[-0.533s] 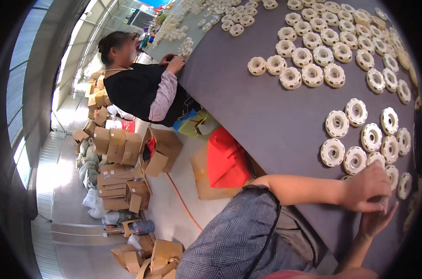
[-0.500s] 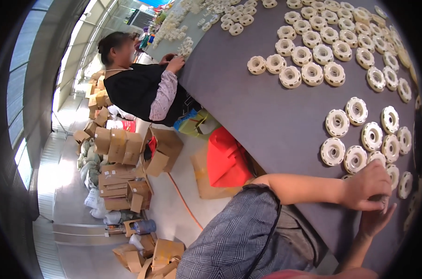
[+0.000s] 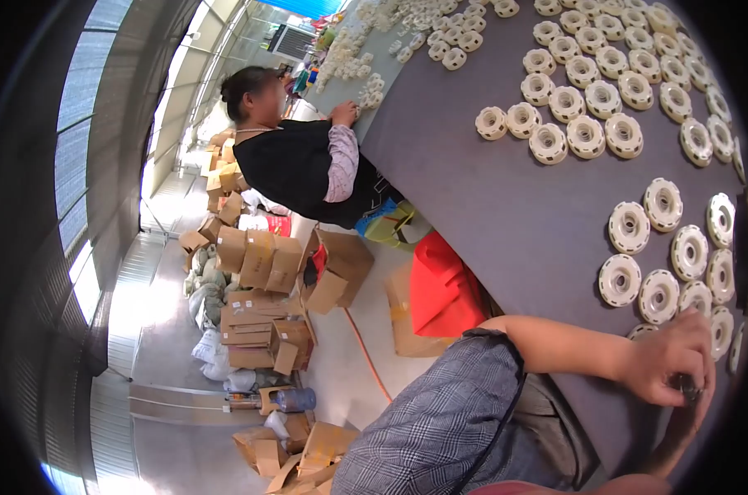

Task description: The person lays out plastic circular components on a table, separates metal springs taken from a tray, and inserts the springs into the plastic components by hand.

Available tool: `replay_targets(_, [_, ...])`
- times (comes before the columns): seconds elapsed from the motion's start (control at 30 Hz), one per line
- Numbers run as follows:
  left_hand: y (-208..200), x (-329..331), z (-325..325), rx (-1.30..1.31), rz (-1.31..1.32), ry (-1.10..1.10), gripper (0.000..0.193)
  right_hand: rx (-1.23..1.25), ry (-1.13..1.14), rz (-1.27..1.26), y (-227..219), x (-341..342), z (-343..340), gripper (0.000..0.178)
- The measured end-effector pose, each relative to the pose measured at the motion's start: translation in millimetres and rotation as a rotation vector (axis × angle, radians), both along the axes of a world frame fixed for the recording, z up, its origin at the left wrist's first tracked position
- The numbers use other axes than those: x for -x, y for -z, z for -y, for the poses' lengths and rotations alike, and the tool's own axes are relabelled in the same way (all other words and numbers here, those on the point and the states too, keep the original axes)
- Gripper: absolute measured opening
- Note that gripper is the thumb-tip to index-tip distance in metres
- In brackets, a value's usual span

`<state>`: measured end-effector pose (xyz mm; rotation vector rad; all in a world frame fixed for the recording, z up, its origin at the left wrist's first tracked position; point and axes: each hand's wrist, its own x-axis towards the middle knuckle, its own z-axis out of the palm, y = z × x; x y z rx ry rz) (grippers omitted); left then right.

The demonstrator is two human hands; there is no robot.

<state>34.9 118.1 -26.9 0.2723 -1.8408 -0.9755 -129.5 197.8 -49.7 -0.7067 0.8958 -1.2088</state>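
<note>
My left hand [image 3: 669, 360] is at the right, over the near edge of the group of cream round plastic pieces [image 3: 659, 295]. Its bent fingers close on a small dark piece [image 3: 686, 384], whose kind I cannot make out. The round pieces have notched rims and ringed, hollow centres. Just below, my right hand [image 3: 704, 406] comes up close against the left one. Its fingers are mostly hidden behind the left hand and in the dark rim of the picture.
More cream round pieces [image 3: 587, 136] lie in rows farther up the grey table [image 3: 473, 198]. Across its far left corner a co-worker's hand [image 3: 345, 114] touches small white parts [image 3: 372, 89]. A red cloth or bag [image 3: 444, 289] hangs by the table edge, with cardboard boxes [image 3: 262, 260] beyond.
The whole view has swung, so the scene sits farther right. My right hand, seen below the left with fingers extended before, is now mostly hidden. The dark piece now shows at my left fingertips.
</note>
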Motion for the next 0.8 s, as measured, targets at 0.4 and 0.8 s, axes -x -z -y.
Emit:
replay_targets(0.4, [-4.6, 3.4, 1.6, -0.124, 0.005, 0.062, 0.028, -0.069, 0.206, -0.607, 37.3, 33.2, -25.9, 0.071])
replay_targets(0.8, [-22.3, -4.3, 11.1, -0.523, -0.118, 0.043, 0.024, 0.048, 0.117, -0.367, 17.7, 24.8, -18.3, 0.042])
